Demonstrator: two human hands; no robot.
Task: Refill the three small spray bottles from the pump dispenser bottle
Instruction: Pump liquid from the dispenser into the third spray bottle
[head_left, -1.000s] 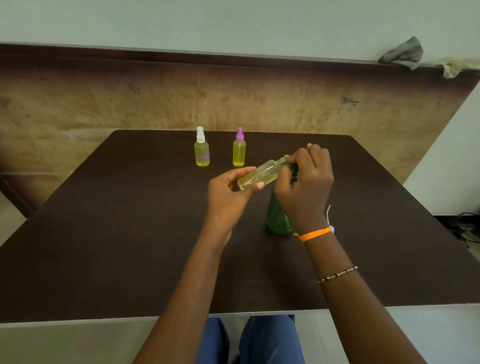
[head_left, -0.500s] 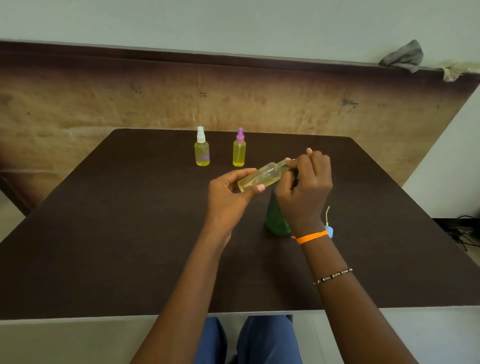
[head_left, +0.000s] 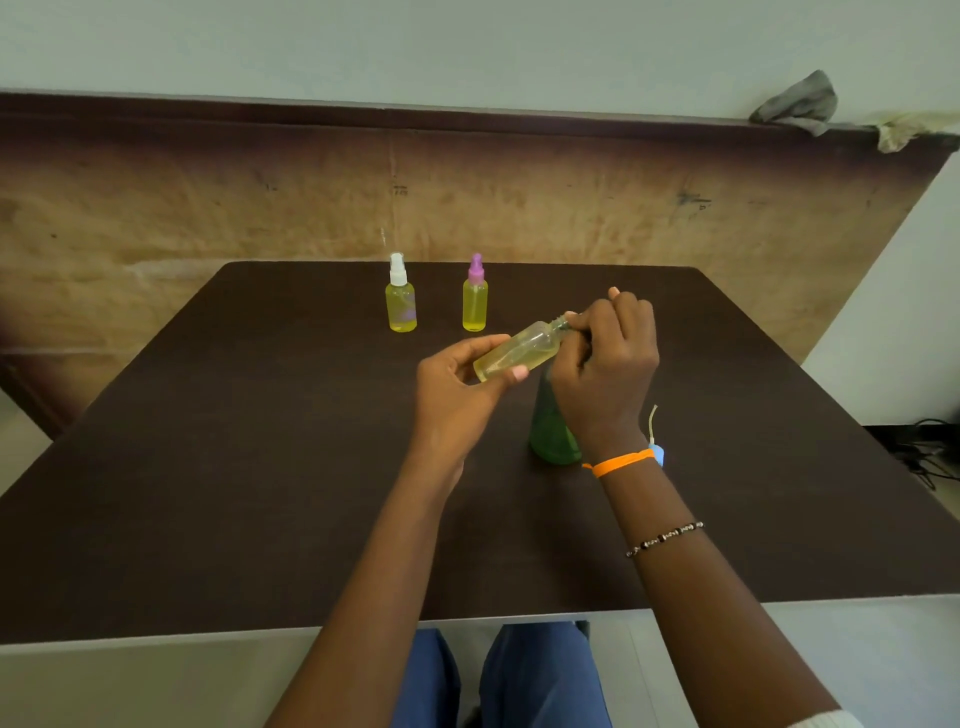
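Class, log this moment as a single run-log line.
left hand: holds tilted uncapped spray bottle | right hand: at its neck | green bottle: behind right hand

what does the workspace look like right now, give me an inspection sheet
surface: dark brown table, matte, no spills seen
job's things: white-capped spray bottle and pink-capped spray bottle upright at the far edge, both with yellow liquid; third spray bottle uncapped, tilted, partly filled; green pump bottle upright, mostly hidden
clutter: blue spray cap with its tube lying behind the right wrist
grippers: left hand holds the third spray bottle; right hand curled at its neck, over the pump
cables: black cables on the floor at right
surroundings: brown wall panel; grey rag on its ledge
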